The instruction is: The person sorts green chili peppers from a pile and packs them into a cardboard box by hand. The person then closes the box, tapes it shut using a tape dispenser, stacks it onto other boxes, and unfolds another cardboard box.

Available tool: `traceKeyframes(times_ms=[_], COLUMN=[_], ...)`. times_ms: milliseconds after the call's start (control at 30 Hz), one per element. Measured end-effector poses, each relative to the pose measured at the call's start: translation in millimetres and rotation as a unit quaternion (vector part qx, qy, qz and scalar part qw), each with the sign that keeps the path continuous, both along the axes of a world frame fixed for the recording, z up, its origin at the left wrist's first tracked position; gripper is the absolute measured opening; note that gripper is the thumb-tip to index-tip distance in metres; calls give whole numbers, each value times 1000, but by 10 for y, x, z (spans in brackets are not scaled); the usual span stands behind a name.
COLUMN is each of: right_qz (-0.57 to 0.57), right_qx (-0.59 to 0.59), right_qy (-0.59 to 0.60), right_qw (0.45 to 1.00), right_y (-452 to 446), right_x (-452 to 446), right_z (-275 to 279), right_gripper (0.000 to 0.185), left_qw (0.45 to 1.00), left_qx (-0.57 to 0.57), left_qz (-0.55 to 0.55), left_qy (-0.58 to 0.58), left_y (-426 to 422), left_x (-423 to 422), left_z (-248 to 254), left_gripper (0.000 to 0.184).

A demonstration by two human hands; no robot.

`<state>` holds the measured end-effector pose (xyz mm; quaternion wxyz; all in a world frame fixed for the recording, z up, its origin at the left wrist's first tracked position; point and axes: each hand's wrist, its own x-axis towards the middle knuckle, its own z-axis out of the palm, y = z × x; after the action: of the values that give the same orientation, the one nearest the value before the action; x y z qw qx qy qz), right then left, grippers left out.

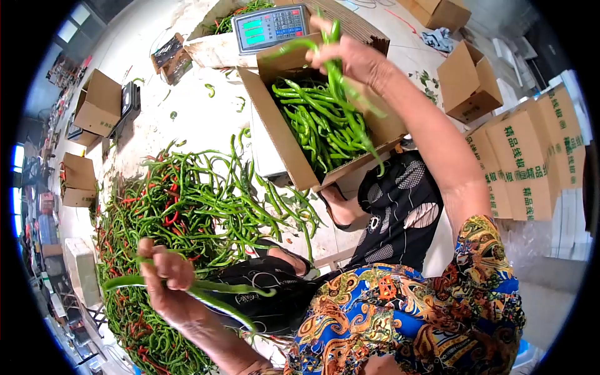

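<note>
My right hand (350, 59) is closed around several long green chili peppers (334, 75), above an open cardboard box (275, 140). Some of these peppers hang down over the box, blurred by motion. Inside the box lies a pile of green chili peppers (322, 125). At lower left, my left hand (165, 275) grips a few green chili peppers (225, 289) that stick out on both sides of the fist. It is over a large heap of green and red chili peppers (181, 206) on the floor.
A digital scale display (272, 29) stands behind the box, beside another box of peppers (215, 40). Small cardboard boxes (100, 103) stand at left and an open one (469, 81) at right. Printed cartons (525, 162) are stacked at right. My legs (400, 206) are between heap and cartons.
</note>
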<state>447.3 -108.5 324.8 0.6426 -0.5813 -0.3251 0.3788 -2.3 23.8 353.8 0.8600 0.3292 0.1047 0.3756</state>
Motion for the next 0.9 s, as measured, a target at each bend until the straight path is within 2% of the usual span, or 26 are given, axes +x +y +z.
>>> traceKeyframes(times_ms=[33,67,100,133,167,233,267,300,367,433,467,500,533,567,600,633,667,700,733,767,800,900], right_qz=[4,-3,-32,-60,-86,-127,-74,-9,136,48,38,29,-49,-35,21,14,-29,-45,-31,-45,-58,-79], right_qx=[-53,-156,-181,-222,-262,-329,-384,-365,-431,-340,-320,-300,-312,-277,-251,-245,-268,-350,-269,-266,-273,-274], right_qy=[-52,-37,-216,-228,-239,-170,-238,-282,-294,-302,-281,-261,-245,-291,-149,-117,-78,-55,-38,-69,-92,-124], right_qw=[997,987,959,946,931,920,889,887,842,889,904,917,917,915,956,962,960,934,962,960,956,951], right_y=[-19,-46,-72,-126,-152,-147,-151,-205,-199,-385,-438,-506,-415,-426,-394,-342,-417,-383,-396,-402,-407,-458], right_x=[-35,24,295,350,375,258,175,331,287,566,586,613,323,659,1140,865,1708,2395,1556,1492,1414,1480], right_z=[-127,-311,-803,-926,-980,-981,-878,-1199,-983,-1486,-1472,-1463,-1157,-1399,-1758,-1572,-2181,-2560,-1867,-1763,-1715,-1740], right_gripper=[91,91,93,97,102,106,111,106,89,68,58,51,47,46,44,41,40,43,44,43,43,42], left_qw=[996,991,985,973,956,955,938,924,873,821,826,781,837,809,780,749,722,700,680,665,622,570], left_qx=[18,40,61,102,99,110,79,59,60,7,-20,-65,-95,-121,-128,-108,-121,-132,-155,-172,-206,-280], left_qz=[63,86,109,126,191,153,188,212,225,263,236,285,223,214,213,216,226,231,240,245,258,290], left_qy=[64,93,122,165,202,229,279,314,430,507,511,552,490,534,574,617,642,663,675,684,709,716], left_y=[64,188,354,528,560,889,945,961,956,841,636,309,114,-111,-401,-689,-950,-1247,-1555,-1811,-2090,-2959], left_x=[-47,-161,-323,-508,-542,-1014,-1192,-1378,-1812,-2313,-2434,-2380,-2622,-2876,-3038,-3261,-3432,-3620,-3861,-4099,-4307,-4811], left_z=[104,149,167,159,219,145,137,54,-223,-695,-820,-874,-1028,-1179,-1172,-1179,-1211,-1218,-1227,-1253,-1290,-1402], left_gripper=[29,34,40,50,51,51,50,47,44,42,42,40,38,35,34,33,33,33,33,33,32,28])
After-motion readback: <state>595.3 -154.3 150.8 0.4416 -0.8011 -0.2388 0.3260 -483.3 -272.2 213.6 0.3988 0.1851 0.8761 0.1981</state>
